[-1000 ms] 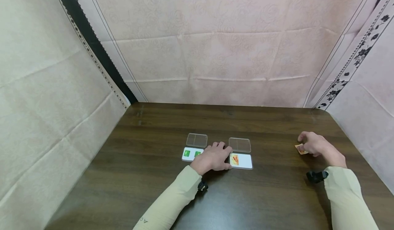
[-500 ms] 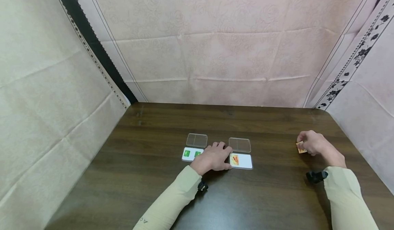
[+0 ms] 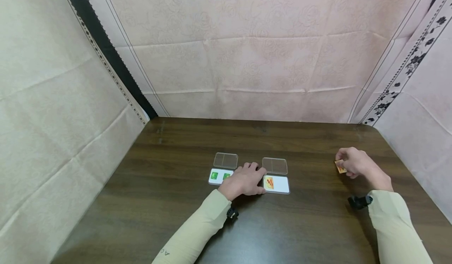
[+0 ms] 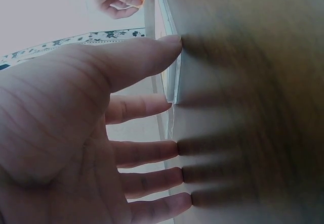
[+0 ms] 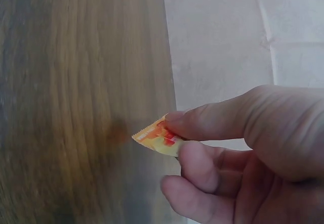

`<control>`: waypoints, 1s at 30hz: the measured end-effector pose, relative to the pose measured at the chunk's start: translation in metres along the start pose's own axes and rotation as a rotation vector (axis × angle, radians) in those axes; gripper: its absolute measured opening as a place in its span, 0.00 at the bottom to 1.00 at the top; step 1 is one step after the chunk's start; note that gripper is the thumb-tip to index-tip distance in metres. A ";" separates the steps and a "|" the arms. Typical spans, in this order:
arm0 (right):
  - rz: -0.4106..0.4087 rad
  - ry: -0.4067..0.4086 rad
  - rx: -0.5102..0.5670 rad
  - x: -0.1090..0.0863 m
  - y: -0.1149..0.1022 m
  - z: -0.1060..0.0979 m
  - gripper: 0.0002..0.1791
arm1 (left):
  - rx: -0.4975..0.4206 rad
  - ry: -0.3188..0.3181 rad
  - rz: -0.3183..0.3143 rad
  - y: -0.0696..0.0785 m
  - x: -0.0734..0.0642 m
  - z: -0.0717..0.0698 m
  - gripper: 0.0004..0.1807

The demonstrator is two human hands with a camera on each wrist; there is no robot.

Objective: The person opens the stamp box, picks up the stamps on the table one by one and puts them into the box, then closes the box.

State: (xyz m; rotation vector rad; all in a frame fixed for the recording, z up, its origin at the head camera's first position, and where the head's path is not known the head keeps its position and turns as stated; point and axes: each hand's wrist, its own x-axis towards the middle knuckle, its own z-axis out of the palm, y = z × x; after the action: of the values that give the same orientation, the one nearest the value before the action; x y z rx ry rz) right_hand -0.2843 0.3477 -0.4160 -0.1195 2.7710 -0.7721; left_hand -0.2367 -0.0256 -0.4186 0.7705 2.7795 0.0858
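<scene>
In the head view, my right hand (image 3: 356, 164) pinches a small orange-and-yellow wrapped candy (image 5: 161, 137) between thumb and fingers. The wrapper's serrated corner sticks out past the thumb in the right wrist view. My left hand (image 3: 243, 179) has its fingers spread and fairly straight, fingertips down at the tabletop. Its thumb (image 4: 169, 47) and index finger are at the left side of the right-hand flat box (image 3: 281, 184). That box has a white base with an orange wrapper in its left half. Partly covered by the left hand, the other flat box (image 3: 220, 175) shows two green squares.
Behind each box lies a clear, divided lid (image 3: 274, 166), laid back on the dark wooden table (image 3: 300, 224). Pale cloth (image 3: 254, 60) hangs along the table's far edge and both sides. Each wrist carries a black camera (image 3: 359, 202).
My right hand has shifted slightly left and away from me with the candy, which has turned a little in its fingers. The left hand and both boxes have stayed put.
</scene>
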 end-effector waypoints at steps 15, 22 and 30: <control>-0.019 0.002 -0.029 0.004 -0.019 0.010 0.05 | 0.003 -0.001 -0.003 -0.001 0.001 0.001 0.33; -0.045 0.017 -0.048 0.003 -0.026 0.010 0.04 | 0.005 0.004 0.004 -0.001 0.001 0.001 0.32; -0.076 0.030 -0.064 -0.002 -0.041 0.009 0.04 | 0.012 0.001 0.003 -0.001 0.002 0.001 0.32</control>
State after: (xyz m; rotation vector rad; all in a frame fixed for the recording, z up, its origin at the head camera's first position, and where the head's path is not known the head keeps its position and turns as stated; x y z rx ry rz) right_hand -0.2793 0.3087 -0.4023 -0.2279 2.8353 -0.7091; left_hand -0.2386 -0.0258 -0.4201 0.7778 2.7821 0.0706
